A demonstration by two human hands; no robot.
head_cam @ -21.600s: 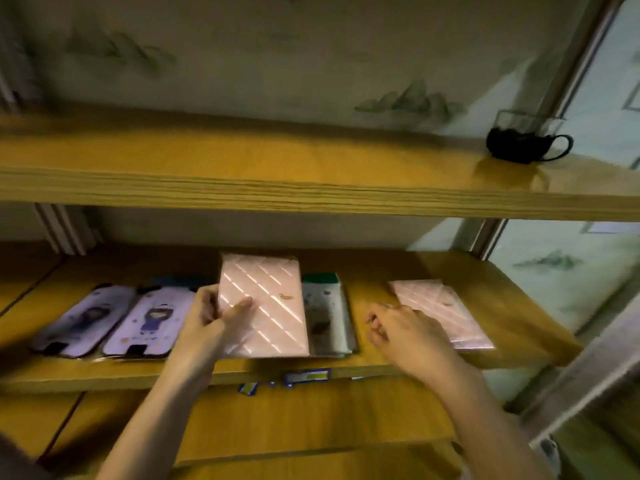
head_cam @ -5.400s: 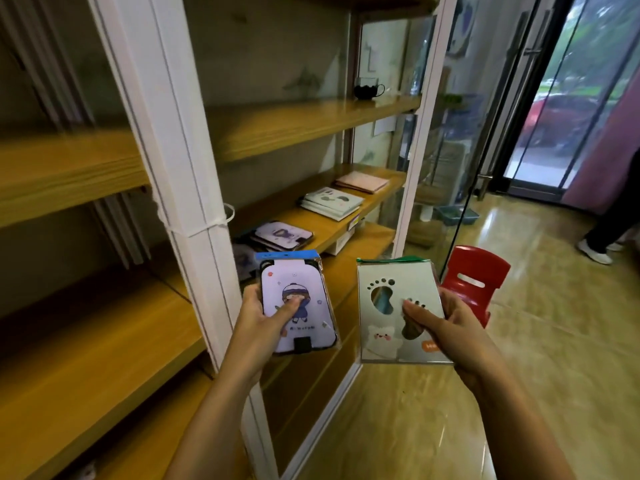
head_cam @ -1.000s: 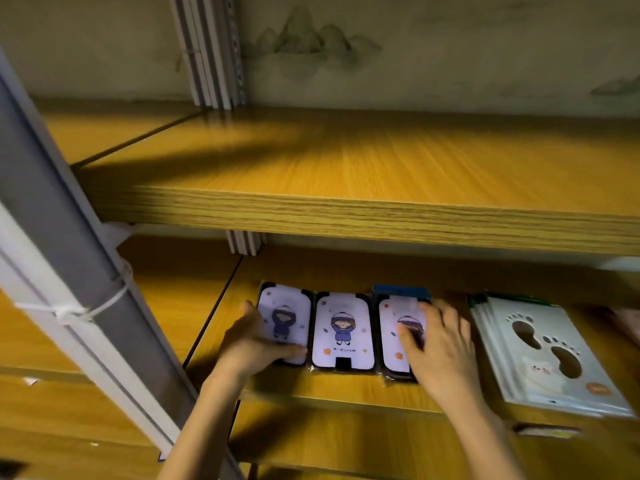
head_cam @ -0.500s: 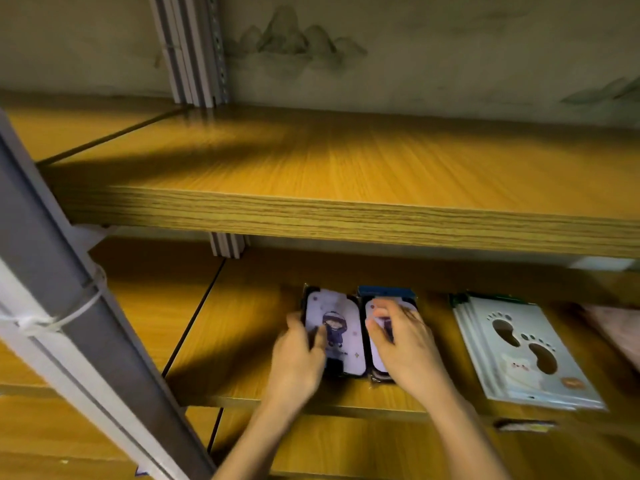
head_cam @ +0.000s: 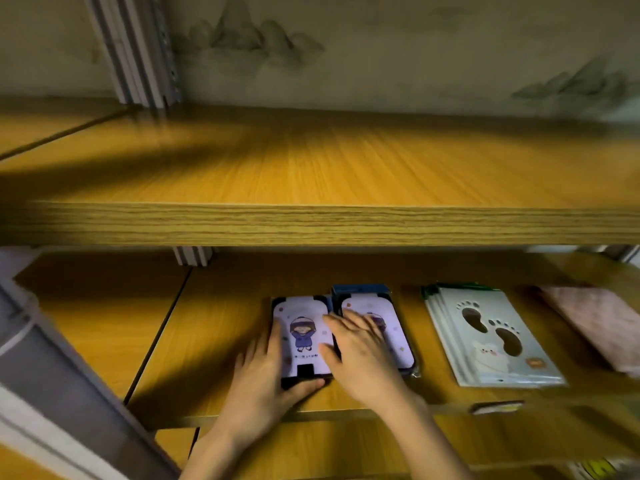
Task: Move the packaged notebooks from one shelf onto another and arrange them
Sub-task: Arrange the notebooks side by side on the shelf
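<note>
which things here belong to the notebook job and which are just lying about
Job: purple cartoon notebook, blue-topped notebook, footprint notebooks, pink notebook, lower shelf, left hand, right hand.
Lying about: shelf-edge label, upper shelf, mountain wallpaper.

A single view, worn on the person's head. It faces the shelving square on from close range and tilts downward, so the upper shelf (head_cam: 311,168) is seen from above and the lower shelf (head_cam: 214,341) sits beneath it. The wall (head_cam: 415,46) fills the top, and both forearms (head_cam: 426,431) enter from the bottom edge.
</note>
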